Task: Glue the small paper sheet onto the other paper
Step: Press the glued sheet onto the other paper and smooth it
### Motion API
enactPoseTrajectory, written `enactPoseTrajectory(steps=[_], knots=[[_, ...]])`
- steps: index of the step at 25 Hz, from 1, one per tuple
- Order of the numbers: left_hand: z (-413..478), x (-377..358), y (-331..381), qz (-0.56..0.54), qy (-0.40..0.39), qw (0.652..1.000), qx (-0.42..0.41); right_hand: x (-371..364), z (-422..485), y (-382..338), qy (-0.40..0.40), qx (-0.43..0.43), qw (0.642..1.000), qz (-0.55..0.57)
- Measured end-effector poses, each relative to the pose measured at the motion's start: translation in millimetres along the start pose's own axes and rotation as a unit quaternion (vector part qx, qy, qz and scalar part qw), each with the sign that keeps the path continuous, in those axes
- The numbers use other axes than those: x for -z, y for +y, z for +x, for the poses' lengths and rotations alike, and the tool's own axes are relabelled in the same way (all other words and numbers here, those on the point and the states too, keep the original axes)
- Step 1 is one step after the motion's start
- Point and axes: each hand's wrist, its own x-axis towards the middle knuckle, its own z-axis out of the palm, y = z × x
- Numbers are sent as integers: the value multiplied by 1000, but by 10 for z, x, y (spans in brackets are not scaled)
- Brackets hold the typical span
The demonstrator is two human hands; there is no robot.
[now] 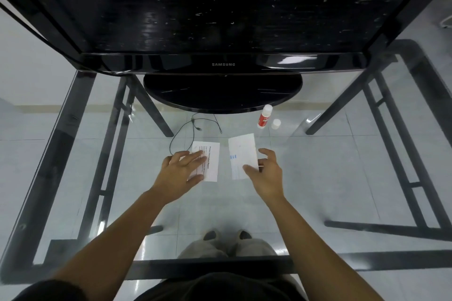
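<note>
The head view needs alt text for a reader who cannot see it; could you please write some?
Two hands reach over a glass table: left hand flat on a printed sheet, right hand touching a second sheet. An uncapped glue bottle stands beyond.

Both paper sheets are white: the left one [210,164] has lines of black print, the right one [242,156] has faint blue marks. Glue stick [264,117] is white with a red label, its loose cap [276,124] white too. Monitor [220,12] is glossy black with scuffs, and the glass table [73,115] has a black frame.

bare forearms; dark short sleeves [49,291]; dark top; light khaki trousers [203,249]; grey-toed shoes [211,234]
</note>
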Motion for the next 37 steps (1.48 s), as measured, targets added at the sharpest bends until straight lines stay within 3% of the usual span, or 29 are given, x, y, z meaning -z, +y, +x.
enactPoseTrajectory(steps=[3, 12, 20, 22, 24, 25, 27, 29, 31, 34, 37], knots=[[117, -52, 168, 27, -6, 1000, 3, 213, -44, 93, 45, 30, 998, 40], [320, -181, 648, -16, -5, 1000, 19, 481, -162, 232, 130, 149, 979, -42], [364, -121, 660, -3, -26, 999, 23, 374, -223, 219, 72, 269, 940, -196], [353, -65, 701, -49, 10, 998, 38, 357, -216, 222, 48, 267, 938, -214], [369, 67, 753, -210, 68, 970, 100, 327, -200, 162, 30, 248, 943, -221], [387, 162, 771, -318, 77, 934, 143, 307, -193, 128, 29, 259, 938, -231], [418, 356, 808, -501, 33, 840, 206, 221, -223, 96, 27, 319, 900, -297], [447, 505, 818, -571, -9, 790, 224, 144, -226, 52, 22, 325, 883, -339], [486, 577, 802, -592, -21, 773, 228, 87, -214, -8, 24, 311, 887, -339], [527, 607, 749, -586, 2, 773, 244, 47, -220, 15, 21, 352, 864, -358], [575, 655, 622, -545, -10, 805, 233, 69, -271, -4, -38, 295, 924, -241]])
